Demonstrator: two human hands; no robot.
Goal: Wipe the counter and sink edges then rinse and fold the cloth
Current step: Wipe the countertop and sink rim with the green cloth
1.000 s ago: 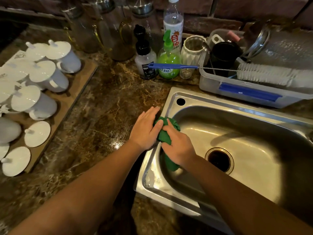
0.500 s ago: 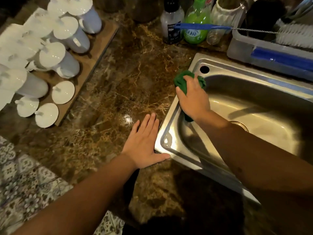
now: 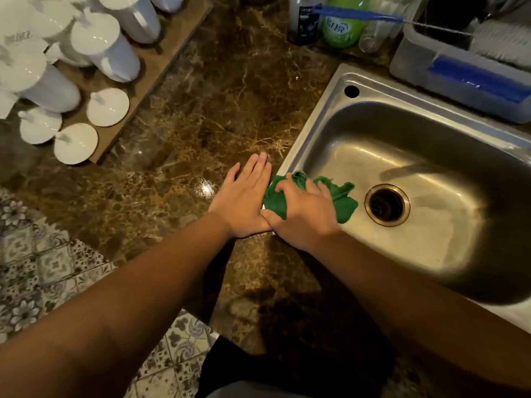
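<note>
A green cloth (image 3: 342, 201) lies bunched on the left rim of the steel sink (image 3: 321, 110), partly hanging into the basin. My right hand (image 3: 301, 214) presses down on the cloth and grips it, fingers curled into the fabric. My left hand (image 3: 244, 199) rests flat on the brown marble counter (image 3: 207, 110) just left of the sink rim, fingers apart, touching the right hand at the thumb. The drain (image 3: 387, 204) sits right of the cloth.
White lidded cups (image 3: 106, 50) and loose lids (image 3: 107, 107) stand on a wooden board at the back left. Soap bottles (image 3: 340, 27), a blue-handled brush (image 3: 359, 14) and a grey dish rack (image 3: 459, 73) line the back. Patterned floor tiles (image 3: 37, 271) show at lower left.
My right hand has dragged the cloth along the left sink rim from the far corner toward me. The left hand stayed flat on the counter; the view has tilted downward.
</note>
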